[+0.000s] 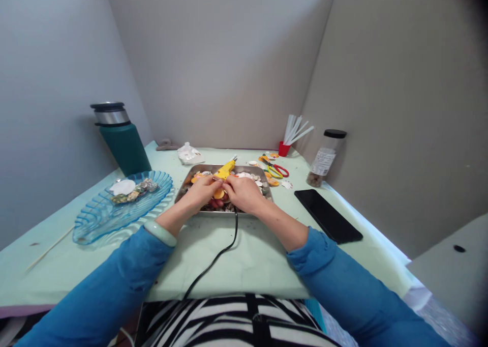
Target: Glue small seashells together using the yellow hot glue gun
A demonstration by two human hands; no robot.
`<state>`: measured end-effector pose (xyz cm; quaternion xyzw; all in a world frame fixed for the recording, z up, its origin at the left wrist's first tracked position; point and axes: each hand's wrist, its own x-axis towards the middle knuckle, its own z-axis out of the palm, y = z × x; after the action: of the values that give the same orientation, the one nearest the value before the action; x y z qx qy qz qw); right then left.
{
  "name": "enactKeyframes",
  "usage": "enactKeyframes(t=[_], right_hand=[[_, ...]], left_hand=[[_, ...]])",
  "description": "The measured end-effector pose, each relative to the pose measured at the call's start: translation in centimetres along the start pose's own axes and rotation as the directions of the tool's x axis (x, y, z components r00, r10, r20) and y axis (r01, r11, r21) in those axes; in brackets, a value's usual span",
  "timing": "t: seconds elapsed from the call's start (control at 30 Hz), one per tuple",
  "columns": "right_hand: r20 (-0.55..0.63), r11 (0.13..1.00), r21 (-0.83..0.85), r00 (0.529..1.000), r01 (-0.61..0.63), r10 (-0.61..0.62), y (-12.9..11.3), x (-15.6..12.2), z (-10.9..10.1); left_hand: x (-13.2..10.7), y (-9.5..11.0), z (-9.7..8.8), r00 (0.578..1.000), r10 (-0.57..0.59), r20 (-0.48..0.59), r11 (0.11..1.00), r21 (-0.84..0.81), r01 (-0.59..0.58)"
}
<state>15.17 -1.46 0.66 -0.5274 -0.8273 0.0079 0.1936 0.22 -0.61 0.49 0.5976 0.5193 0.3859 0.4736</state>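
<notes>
My left hand [205, 190] and my right hand [246, 193] meet over a metal tray [185, 197]. The fingers of both are closed in a pinch, fingertips almost touching, on something too small to make out. Just behind the fingertips a yellow glue gun [225, 169] lies across the tray, its nozzle pointing away and to the right. Its black cord [215, 259] runs under my hands toward my lap. Shells and orange and white pieces [249, 176] fill the tray; my hands hide part of them.
At left are a blue glass plate [99, 223] holding shell pieces, a green bottle [125, 146] and a thin stick [49, 250]. Scissors [280, 171], a red cup [283, 149] of glue sticks, a jar [322, 161] and a black phone [328, 214] stand or lie right. A white pouch [189, 154] sits behind.
</notes>
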Motion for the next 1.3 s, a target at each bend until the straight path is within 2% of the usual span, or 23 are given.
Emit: enactKeyframes(t=[0.47,1.3], right_hand=[[-0.016,1.000,0.001,1.000,0.012,-0.012,-0.01,0.03,0.01],[0.011,1.000,-0.004,1.000,0.004,-0.004,0.08,-0.03,-0.01]], left_hand=[[-0.38,0.61,0.16,1.000,-0.002,0.000,1.000,-0.006,0.002],[-0.25,0.16,0.02,1.000,0.001,0.016,1.000,0.014,-0.001]])
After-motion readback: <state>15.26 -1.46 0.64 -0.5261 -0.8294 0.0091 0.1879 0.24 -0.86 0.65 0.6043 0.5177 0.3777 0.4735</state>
